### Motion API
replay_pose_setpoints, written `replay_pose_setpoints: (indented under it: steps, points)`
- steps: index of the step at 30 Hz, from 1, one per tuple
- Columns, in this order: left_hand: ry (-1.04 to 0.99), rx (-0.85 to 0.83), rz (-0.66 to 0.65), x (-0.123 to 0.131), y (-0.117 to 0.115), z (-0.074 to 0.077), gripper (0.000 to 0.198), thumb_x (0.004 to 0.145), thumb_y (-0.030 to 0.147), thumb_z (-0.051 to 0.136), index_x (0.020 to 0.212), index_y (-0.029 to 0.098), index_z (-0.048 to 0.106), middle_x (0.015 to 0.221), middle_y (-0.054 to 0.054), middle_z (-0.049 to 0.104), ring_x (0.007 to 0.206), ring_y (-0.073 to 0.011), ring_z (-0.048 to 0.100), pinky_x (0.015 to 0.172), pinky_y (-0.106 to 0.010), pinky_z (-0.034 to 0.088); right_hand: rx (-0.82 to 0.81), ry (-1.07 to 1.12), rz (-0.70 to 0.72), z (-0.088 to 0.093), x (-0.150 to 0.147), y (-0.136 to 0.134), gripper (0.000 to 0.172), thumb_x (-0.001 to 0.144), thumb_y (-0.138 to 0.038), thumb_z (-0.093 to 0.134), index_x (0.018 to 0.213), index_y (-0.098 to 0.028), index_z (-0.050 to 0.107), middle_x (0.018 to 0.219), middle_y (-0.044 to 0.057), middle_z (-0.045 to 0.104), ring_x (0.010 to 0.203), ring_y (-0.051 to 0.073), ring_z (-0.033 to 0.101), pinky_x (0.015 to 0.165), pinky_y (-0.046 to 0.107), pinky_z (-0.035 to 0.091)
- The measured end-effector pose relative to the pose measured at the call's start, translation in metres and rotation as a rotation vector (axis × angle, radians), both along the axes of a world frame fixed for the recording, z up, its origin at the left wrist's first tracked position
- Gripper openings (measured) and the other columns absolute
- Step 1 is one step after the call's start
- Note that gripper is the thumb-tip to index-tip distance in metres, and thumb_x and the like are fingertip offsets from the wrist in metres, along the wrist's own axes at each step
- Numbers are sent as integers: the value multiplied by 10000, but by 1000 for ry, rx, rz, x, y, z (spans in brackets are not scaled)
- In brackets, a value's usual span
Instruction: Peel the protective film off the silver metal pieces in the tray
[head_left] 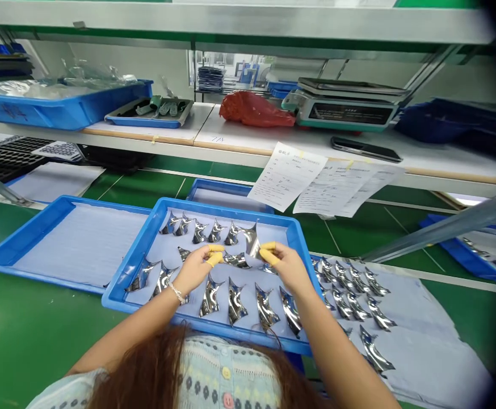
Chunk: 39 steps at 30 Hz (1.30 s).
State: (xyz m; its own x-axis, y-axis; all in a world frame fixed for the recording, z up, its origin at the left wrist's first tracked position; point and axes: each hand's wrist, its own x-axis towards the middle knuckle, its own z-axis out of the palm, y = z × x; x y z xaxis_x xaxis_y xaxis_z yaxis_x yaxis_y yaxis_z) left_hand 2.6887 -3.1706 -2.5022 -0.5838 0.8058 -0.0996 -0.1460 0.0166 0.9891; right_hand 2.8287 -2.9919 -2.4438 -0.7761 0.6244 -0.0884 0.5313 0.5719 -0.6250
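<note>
A blue tray (pixel 139 275) lined with white paper lies before me, with rows of curved, pointed, mirror-bright metal pieces (pixel 236 301) in it. Yellow finger cots cover the thumb and fingertips of both hands. Between its thumb and fingers, my right hand (pixel 289 267) grips one shiny curved metal piece (pixel 252 240) by its lower right edge, raised over the tray's upper rows. My left hand (pixel 197 266) is over the middle of the tray, fingertips pinched together beside other pieces. Whatever it may hold is hidden.
At left stands a second blue tray (pixel 78 233) lined with paper. More metal pieces (pixel 352 304) lie on white paper at right. Printed sheets (pixel 288 176) hang from the shelf, which carries a phone (pixel 365 149), a scale (pixel 345 111) and a red bag (pixel 254 109).
</note>
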Motion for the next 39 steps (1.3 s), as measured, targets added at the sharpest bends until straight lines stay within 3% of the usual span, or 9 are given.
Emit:
replay_pose_setpoints:
  steps: [4, 7, 13, 17, 20, 24, 29, 34, 39]
  points:
    - [-2, -2, 83, -3, 8, -24, 319, 807, 303, 555, 1056, 120, 630, 896, -88, 687, 881, -201, 624, 811, -317, 454, 340, -289, -122, -5, -7, 53, 176, 856, -188, 495, 948, -133, 636, 935, 140, 664, 880, 242, 599, 768, 340, 437]
    - [9, 35, 134, -4, 8, -30, 310, 811, 294, 550, 1057, 124, 631, 893, -83, 686, 883, -197, 629, 837, -320, 455, 514, -518, -99, -17, -10, 72, 161, 866, -120, 522, 968, -92, 644, 979, 168, 657, 968, 274, 591, 827, 396, 433]
    - [42, 3, 133, -4, 6, -29, 272, 815, 284, 542, 1013, 131, 650, 852, -73, 690, 859, -197, 633, 824, -317, 464, 634, -798, 29, -32, -22, 82, 180, 913, -266, 586, 937, -96, 640, 972, 83, 652, 965, 214, 609, 881, 418, 472]
    - [40, -19, 126, -4, 7, -31, 272, 820, 285, 531, 1010, 136, 655, 902, -82, 702, 875, -206, 644, 800, -319, 475, 648, -798, 86, -32, -41, 74, 219, 930, -295, 552, 963, -98, 640, 990, 97, 653, 972, 225, 609, 880, 431, 464]
    - [30, -23, 136, -4, 8, -34, 271, 821, 287, 526, 1005, 136, 656, 932, -88, 706, 873, -208, 649, 789, -324, 483, 597, -704, 173, -37, -62, 55, 267, 943, -327, 505, 1089, -137, 625, 1019, 111, 662, 962, 227, 619, 818, 359, 461]
    - [25, -20, 134, -4, 9, -37, 254, 818, 270, 522, 984, 137, 661, 965, -88, 704, 872, -204, 648, 798, -327, 487, 496, -583, 263, -59, -90, 23, 362, 899, -418, 550, 1177, -189, 590, 1098, 115, 655, 983, 230, 616, 767, 290, 434]
    - [4, 19, 90, -1, 8, -39, 242, 809, 250, 531, 972, 139, 671, 865, -67, 708, 837, -192, 644, 809, -320, 484, 363, -496, 180, -81, -108, 7, 316, 857, -244, 593, 1151, -129, 581, 1006, 108, 666, 911, 221, 617, 783, 335, 448]
    - [-141, 62, 11, 1, 7, -39, 256, 781, 254, 579, 991, 144, 675, 935, -73, 711, 881, -195, 640, 838, -322, 479, 203, -200, -13, -60, -98, 7, 271, 799, -124, 511, 1042, -112, 630, 975, 119, 649, 865, 229, 600, 798, 334, 433]
    - [-303, 111, -28, -18, -3, -17, 325, 772, 336, 641, 1031, 141, 666, 1050, -95, 692, 1016, -220, 609, 940, -352, 441, -76, 214, -141, -24, -78, -37, 339, 858, -359, 427, 1095, -150, 552, 762, 34, 558, 635, 165, 521, 612, 295, 443]
